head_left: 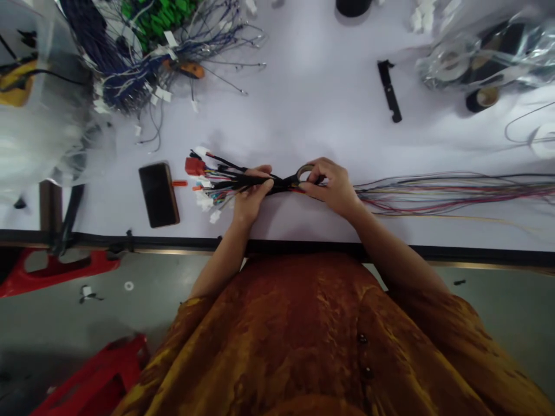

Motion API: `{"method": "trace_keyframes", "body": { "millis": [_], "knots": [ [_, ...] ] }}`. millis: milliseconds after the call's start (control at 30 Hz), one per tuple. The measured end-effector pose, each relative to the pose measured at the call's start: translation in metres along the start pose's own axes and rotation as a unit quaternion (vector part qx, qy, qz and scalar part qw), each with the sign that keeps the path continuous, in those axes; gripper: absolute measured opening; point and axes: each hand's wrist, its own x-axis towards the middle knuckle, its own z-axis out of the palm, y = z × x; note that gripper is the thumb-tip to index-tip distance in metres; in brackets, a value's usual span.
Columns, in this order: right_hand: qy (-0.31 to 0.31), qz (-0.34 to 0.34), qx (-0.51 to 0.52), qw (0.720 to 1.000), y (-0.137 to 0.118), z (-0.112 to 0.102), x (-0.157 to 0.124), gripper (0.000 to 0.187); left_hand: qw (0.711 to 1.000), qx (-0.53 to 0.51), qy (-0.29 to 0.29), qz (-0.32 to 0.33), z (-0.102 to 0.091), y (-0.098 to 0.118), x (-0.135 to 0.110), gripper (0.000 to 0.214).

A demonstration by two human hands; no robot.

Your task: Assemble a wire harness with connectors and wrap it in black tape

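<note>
A wire harness (284, 184) lies across the table in front of me, its branches wrapped in black tape. Around its taped part close the fingers of my left hand (254, 193). My right hand (332, 184) pinches a roll of black tape (304, 169) right against the bundle. Left of my hands the branches fan out to a red connector (195, 166) and several white ones. To the right, loose wires (433, 193) in red, black, grey and yellow run off toward the table's edge. My fingers partly cover the roll and the bundle beneath it.
A phone (159, 195) lies left of the harness. Bundled blue wires (125, 86) and green connectors (160, 23) fill the back left. A black cutter-like tool (389, 91), a tape roll (482, 99) and plastic bags (451, 60) lie back right. Red stools (95, 375) stand below.
</note>
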Motion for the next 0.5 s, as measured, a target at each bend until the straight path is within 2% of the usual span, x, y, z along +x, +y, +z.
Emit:
{"method": "trace_keyframes", "body": {
  "millis": [100, 200, 267, 333, 400, 433, 500],
  "knots": [
    [0.002, 0.024, -0.005, 1.0, -0.003, 0.001, -0.012, 0.026, 1.0, -0.009, 0.007, -0.021, -0.003, 0.004, -0.004, 0.028],
    [-0.013, 0.066, -0.016, 0.998, -0.002, 0.004, -0.011, 0.06, 0.996, -0.048, 0.028, -0.074, 0.0, 0.007, -0.002, 0.024],
    [-0.012, 0.097, -0.028, 0.995, 0.001, 0.005, -0.003, 0.071, 0.988, -0.074, 0.057, -0.121, 0.003, 0.006, 0.007, 0.026],
    [0.008, 0.135, -0.052, 0.989, 0.005, 0.005, 0.003, 0.07, 0.979, -0.093, 0.075, -0.165, 0.002, 0.008, 0.018, 0.033],
    [0.029, 0.165, -0.105, 0.98, 0.005, 0.002, 0.004, 0.06, 0.972, -0.105, 0.065, -0.198, -0.005, 0.014, 0.027, 0.037],
    [0.028, 0.173, -0.144, 0.974, 0.003, 0.0, 0.001, 0.053, 0.971, -0.103, 0.061, -0.206, -0.011, 0.019, 0.028, 0.038],
    [-0.011, 0.167, -0.233, 0.958, -0.005, -0.005, -0.007, 0.041, 0.973, -0.082, 0.067, -0.206, -0.026, 0.034, 0.022, 0.039]
  ]
}}
